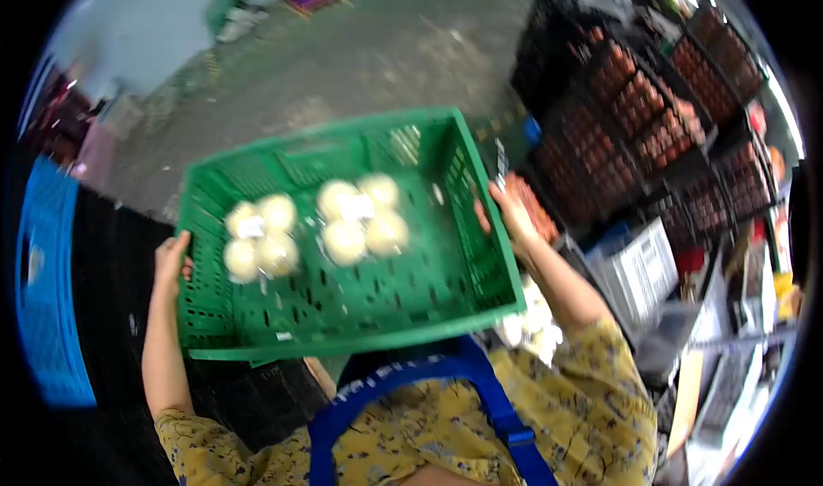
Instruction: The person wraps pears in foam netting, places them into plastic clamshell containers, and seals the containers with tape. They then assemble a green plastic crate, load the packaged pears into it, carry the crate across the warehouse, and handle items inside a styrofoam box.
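Observation:
I hold a green plastic crate out in front of my body, slightly tilted. My left hand grips its left side, with fingers curled through the wall. At the opposite end, my right hand is closed round the side, and its fingertips show through the handle opening. Inside lie two clear-wrapped packs of round, cream-white produce, a left pack and a right pack, each with a white label. Both sit toward the left and middle of the slotted crate floor. The exact kind of produce cannot be made out.
Stacked black crates full of reddish-brown produce stand at the right. Blue crates are at the far left, beside a black surface. Grey floor stretches ahead. Cartons and bins crowd the lower right.

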A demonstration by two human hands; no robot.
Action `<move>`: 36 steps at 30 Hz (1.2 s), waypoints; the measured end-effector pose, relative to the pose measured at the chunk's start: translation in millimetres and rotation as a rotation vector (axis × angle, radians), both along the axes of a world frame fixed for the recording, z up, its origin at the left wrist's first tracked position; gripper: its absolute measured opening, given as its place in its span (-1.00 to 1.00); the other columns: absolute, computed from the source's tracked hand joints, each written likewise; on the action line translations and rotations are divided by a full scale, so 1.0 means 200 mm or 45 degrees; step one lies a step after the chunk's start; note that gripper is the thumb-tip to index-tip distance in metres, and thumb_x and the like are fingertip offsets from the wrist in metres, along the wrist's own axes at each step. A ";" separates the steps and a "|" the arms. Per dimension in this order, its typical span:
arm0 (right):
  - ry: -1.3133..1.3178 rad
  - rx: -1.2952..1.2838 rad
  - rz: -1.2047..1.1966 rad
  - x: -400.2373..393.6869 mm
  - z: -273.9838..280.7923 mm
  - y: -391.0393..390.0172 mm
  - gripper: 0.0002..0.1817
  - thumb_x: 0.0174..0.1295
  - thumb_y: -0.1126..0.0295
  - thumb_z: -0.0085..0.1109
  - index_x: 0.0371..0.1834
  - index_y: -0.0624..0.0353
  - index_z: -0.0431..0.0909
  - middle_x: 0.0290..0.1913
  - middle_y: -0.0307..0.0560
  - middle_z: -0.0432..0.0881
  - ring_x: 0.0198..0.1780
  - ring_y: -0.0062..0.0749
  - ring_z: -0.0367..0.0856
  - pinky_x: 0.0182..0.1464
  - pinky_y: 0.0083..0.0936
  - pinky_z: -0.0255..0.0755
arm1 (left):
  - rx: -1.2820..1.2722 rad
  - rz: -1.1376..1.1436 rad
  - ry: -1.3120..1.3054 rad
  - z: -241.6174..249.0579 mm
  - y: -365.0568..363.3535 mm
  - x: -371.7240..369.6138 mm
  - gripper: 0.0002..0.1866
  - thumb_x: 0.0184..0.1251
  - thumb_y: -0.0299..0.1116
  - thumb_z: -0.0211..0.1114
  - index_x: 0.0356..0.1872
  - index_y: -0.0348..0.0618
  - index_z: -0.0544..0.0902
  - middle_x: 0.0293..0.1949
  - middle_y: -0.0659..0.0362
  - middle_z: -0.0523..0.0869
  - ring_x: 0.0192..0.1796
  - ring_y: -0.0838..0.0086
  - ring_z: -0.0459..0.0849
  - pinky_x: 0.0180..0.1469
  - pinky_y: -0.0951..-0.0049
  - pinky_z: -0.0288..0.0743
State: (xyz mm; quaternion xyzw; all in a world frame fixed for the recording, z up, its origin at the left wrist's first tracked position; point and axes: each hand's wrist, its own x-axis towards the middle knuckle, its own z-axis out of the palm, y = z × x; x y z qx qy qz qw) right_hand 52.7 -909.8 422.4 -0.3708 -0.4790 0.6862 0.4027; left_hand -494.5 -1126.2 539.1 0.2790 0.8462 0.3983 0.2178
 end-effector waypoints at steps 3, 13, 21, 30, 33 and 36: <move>0.097 -0.222 0.018 0.02 -0.11 -0.04 -0.65 0.39 0.14 -0.23 -0.17 0.23 0.41 -0.47 -0.10 0.57 -0.56 -0.44 0.55 -0.53 -0.55 0.40 | -0.019 0.126 0.063 -0.04 0.04 0.07 -0.52 0.22 0.07 0.18 -0.12 -0.17 0.53 -0.71 0.30 0.41 -0.78 0.65 0.28 -0.75 0.61 0.13; -0.161 -0.456 -0.131 -0.26 -0.39 -0.18 -0.60 0.38 0.13 -0.20 -0.02 0.29 0.36 -0.26 -0.01 0.57 -0.31 -0.38 0.59 -0.36 -0.42 0.49 | 0.125 0.014 -0.022 -0.44 0.05 -0.28 -0.57 0.20 0.05 0.22 -0.18 -0.13 0.56 -0.72 0.30 0.40 -0.76 0.63 0.30 -0.72 0.59 0.14; -0.185 -0.618 -0.564 -0.43 -0.88 -0.28 -0.66 0.38 0.11 -0.22 -0.17 0.08 0.50 -0.42 -0.19 0.55 -0.44 -0.42 0.52 -0.38 -0.47 0.43 | 0.259 -0.105 -0.165 -0.99 0.12 -0.53 -0.50 0.13 0.12 0.25 -0.38 -0.23 0.57 -0.73 0.28 0.41 -0.74 0.63 0.31 -0.71 0.58 0.10; -0.104 -0.469 -1.049 -0.58 -1.69 -0.47 -0.66 0.35 0.15 -0.19 -0.31 0.13 0.52 -0.56 -0.22 0.49 -0.58 -0.49 0.41 -0.53 -0.55 0.30 | -0.090 -0.402 -0.518 -1.82 0.63 -0.84 -0.15 0.04 0.27 0.21 0.07 -0.39 0.43 -0.41 0.12 0.53 -0.39 0.50 0.52 -0.31 0.46 0.41; 0.002 -0.541 -1.155 -0.68 -1.73 -0.52 -0.67 0.34 0.17 -0.18 -0.28 0.12 0.55 -0.60 -0.26 0.46 -0.59 -0.51 0.36 -0.52 -0.56 0.26 | -0.185 -0.449 -0.587 -2.01 0.86 -0.88 -0.08 0.02 0.31 0.19 0.16 -0.40 0.36 -0.25 0.03 0.53 -0.23 0.42 0.53 -0.09 0.33 0.38; -0.270 -0.588 -1.470 -0.60 -1.90 -0.47 -0.71 0.21 0.04 0.00 -0.29 -0.01 0.53 -0.48 -0.26 0.47 -0.44 -0.45 0.39 -0.39 -0.46 0.31 | -0.136 -0.541 -0.616 -2.02 1.08 -0.79 -0.09 0.02 0.32 0.17 0.20 -0.31 0.36 0.08 -0.15 0.49 0.04 0.16 0.51 0.14 0.13 0.28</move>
